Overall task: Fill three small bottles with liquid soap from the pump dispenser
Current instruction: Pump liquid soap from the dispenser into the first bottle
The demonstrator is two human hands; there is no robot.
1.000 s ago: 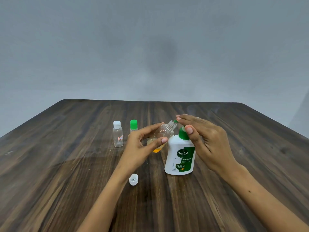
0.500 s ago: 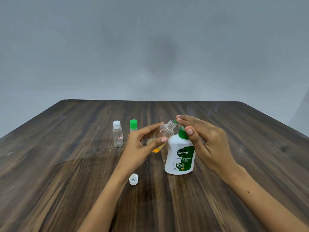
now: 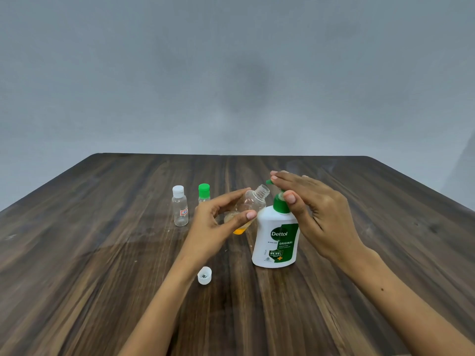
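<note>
Head view: three small bottles and one pump dispenser point(image 3: 276, 237) on the dark wooden tabletop point(image 3: 102, 253). Two bottles stand capped at the far left, one with a white cap point(image 3: 180, 206), one with a green cap point(image 3: 204, 192) just to its right. The third, an open bottle point(image 3: 253, 201), is tilted with its mouth up toward the green pump nozzle point(image 3: 268, 181); a little orange soap lies at its low end. One loose white cap point(image 3: 204, 275) lies near, in front of the left wrist. The left hand point(image 3: 216, 227) has its grip curled round the open bottle, thumb and fingers pinching its sides. The right hand point(image 3: 316, 209) lies flat on the pump head, fingers straight, thumb beside the green collar, holding nothing.
</note>
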